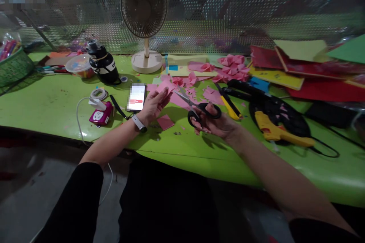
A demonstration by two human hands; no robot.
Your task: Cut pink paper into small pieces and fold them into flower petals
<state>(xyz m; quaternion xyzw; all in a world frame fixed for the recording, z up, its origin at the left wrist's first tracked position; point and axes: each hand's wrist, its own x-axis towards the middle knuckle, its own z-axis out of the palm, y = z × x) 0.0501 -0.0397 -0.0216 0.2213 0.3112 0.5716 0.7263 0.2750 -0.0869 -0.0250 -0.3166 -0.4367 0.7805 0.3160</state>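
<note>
My left hand (155,103) pinches a piece of pink paper (165,85) above the green table. In my right hand (212,119) is a pair of scissors (191,102) with black handles, my fingers through the loops. The blades stand slightly apart, and their tips point at the paper's right edge; whether they touch it I cannot tell. Below the hands lies a pink paper square (165,122). Pink scraps (190,94) are strewn behind the scissors. Folded pink paper flowers (232,66) are heaped farther back.
Left of my hands are a phone (137,98), a purple power adapter (101,114), a tape roll (98,94) and a black bottle (103,62). A fan (146,62) stands behind. To the right lie a yellow cutter (230,108), a yellow glue gun (278,131) and stacked coloured paper (313,87).
</note>
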